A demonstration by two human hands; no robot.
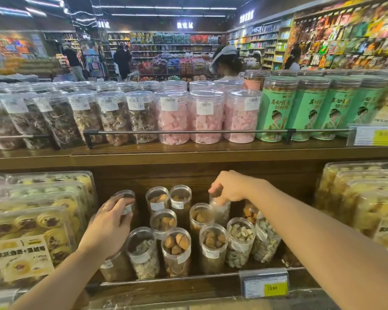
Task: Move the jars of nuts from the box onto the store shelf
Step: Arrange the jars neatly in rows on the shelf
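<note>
Your left hand [109, 222] is wrapping its fingers over the top of a clear jar [126, 199] at the left end of the back row on the lower shelf [188, 289], closed around its lid and upper wall. Your right hand [230, 186] is reaching in from the right with fingers curled down, pinching the top of a pale-filled jar [221, 210] standing in the back row toward the right; the grip is closed on that jar's rim. Between your two hands, jars of nuts are standing upright in loose rows: two brown-nut jars [169, 199] at the back, two more behind the front row, and across the front a pistachio jar [143, 251], a walnut jar [177, 251], another brown-nut jar [212, 247] and two more pistachio jars [240, 241] leaning close together. A metal rail [166, 279] is running along the shelf's front edge, carrying a yellow price tag [266, 285]. The box is not showing in this view. To the left, clear trays of pastries [31, 220] are stacking up beside the jars; to the right, more clear packs of yellow pastries [363, 198] are sitting. On the upper shelf [188, 153], jars of pink candy [206, 117] are lining up beside green tubs [276, 110] and jars of dark dried goods [85, 117].
</note>
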